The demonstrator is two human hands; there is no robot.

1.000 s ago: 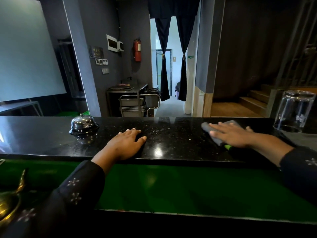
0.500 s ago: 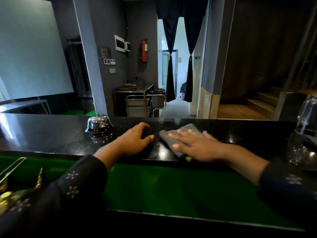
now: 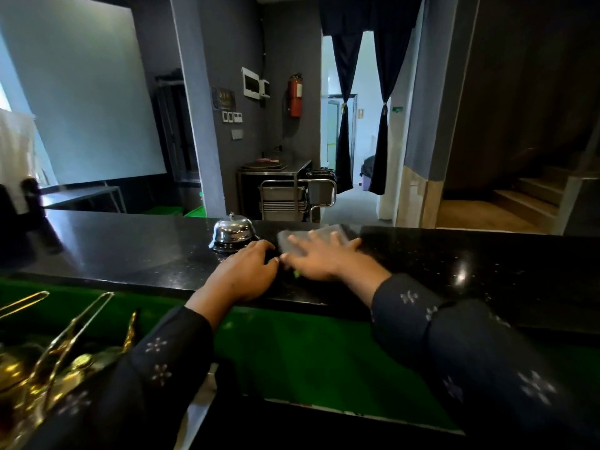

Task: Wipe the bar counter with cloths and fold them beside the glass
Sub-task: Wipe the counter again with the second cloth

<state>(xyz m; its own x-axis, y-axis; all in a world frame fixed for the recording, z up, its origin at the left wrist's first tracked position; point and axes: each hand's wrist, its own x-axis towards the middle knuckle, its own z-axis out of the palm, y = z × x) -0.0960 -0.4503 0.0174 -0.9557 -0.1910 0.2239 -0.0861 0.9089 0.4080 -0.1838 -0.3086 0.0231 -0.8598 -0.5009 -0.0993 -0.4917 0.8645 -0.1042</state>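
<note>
Now mid-wipe: right hand point(image 3: 319, 259), fingers spread flat, pressing the grey cloth point(image 3: 313, 237) onto the table point(image 3: 454, 254) by its far edge, beside the service bell point(image 3: 232, 232). Left hand point(image 3: 243, 274) resting loosely curled at the near edge, holding nothing. Probably soft, light, prone to bunching; best pinched at the corners for folding.

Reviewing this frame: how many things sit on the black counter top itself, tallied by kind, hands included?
Hands: 2, the left hand resting on the counter, and the right hand pressing flat on the cloth
Grey cloth: 1
Chrome service bell: 1
Total: 4
No glass shows in this view.
</note>
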